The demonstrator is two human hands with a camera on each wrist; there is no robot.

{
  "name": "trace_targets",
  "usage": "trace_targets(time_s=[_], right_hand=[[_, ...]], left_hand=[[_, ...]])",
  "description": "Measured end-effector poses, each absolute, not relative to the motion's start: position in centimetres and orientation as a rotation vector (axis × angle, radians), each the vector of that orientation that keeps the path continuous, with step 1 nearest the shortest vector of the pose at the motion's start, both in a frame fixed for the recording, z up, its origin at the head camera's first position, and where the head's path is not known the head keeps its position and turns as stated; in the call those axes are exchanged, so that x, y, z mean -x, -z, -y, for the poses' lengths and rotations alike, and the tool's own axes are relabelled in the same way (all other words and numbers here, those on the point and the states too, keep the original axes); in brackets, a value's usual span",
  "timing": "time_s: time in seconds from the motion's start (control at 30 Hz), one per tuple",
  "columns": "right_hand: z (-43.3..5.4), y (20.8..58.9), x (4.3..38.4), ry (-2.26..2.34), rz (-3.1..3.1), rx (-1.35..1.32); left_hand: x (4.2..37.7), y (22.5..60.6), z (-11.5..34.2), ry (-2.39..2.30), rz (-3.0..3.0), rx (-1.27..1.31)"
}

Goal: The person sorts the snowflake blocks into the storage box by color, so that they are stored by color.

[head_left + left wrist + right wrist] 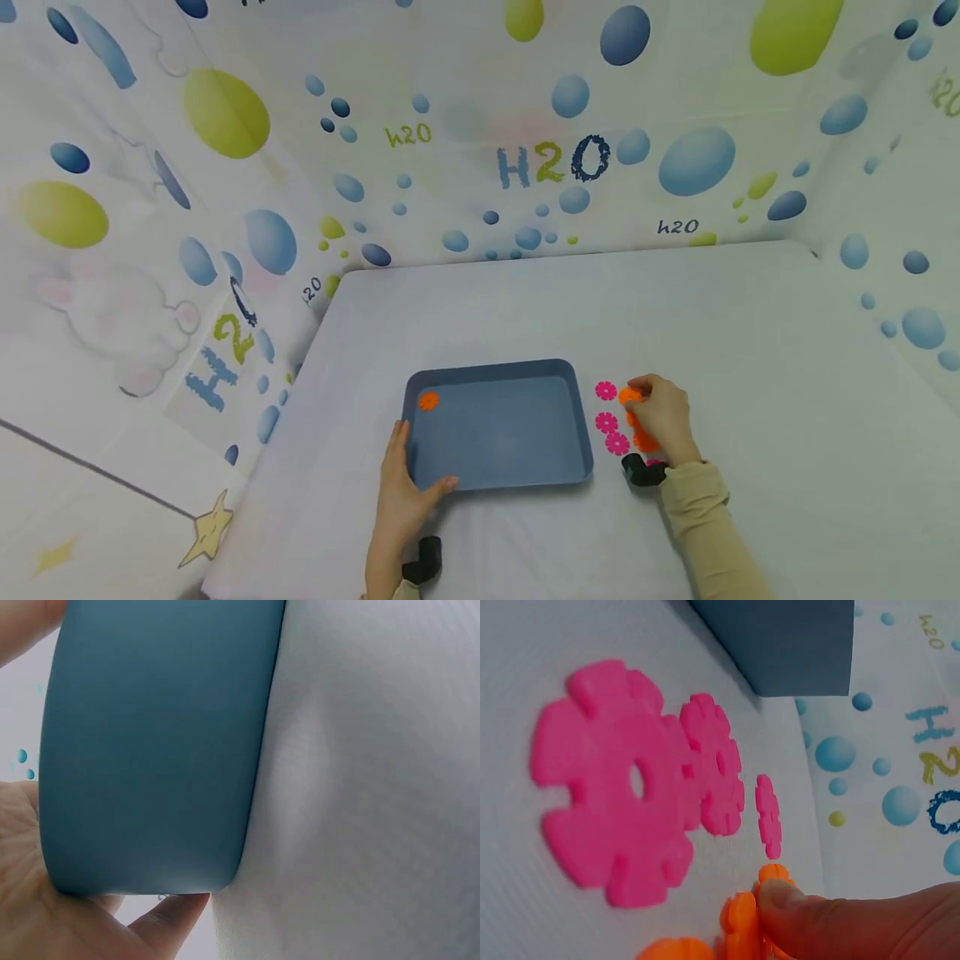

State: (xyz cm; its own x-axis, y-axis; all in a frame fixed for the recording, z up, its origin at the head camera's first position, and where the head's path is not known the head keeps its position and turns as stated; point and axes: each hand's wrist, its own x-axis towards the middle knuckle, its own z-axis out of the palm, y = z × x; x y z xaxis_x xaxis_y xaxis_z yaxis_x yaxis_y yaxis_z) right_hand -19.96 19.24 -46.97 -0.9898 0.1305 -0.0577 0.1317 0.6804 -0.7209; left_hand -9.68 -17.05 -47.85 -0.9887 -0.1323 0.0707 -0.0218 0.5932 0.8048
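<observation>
A blue-grey rectangular tray (498, 429) lies on the table, one orange flower-shaped disc (428, 402) near its far left corner. My left hand (405, 492) holds the tray's near left corner, with fingers along the left side and the thumb at the front edge. To the right of the tray, my right hand (663, 417) pinches an orange flower-shaped disc (630, 396) between thumb and fingers. More orange discs (647, 442) lie below that hand, partly hidden by it. Several pink flower-shaped discs (615, 784) lie flat between this hand and the tray.
A white cloth covers the table (480, 317). Behind it and at its sides hangs a sheet (465, 192) printed with bubbles and lettering. A black wrist device (642, 471) on the right arm stands over the nearest pink disc (656, 462).
</observation>
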Motion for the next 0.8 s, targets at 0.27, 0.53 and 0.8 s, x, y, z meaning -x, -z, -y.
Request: trace_targets(time_s=[0.27, 0.53, 0.8], right_hand=[[-19.9, 46.6, 20.4, 1.189, -2.770, -0.193], [-17.9, 43.3, 21.1, 1.647, -2.512, -0.196], [-9.4, 41.0, 23.0, 1.782, -2.272, 0.119]], left_hand=[[9.5, 48.2, 17.6, 1.354, 2.650, -0.059], [9.8, 48.2, 17.6, 1.337, 2.651, -0.029], [9.5, 48.1, 17.7, 1.339, 2.627, -0.050]])
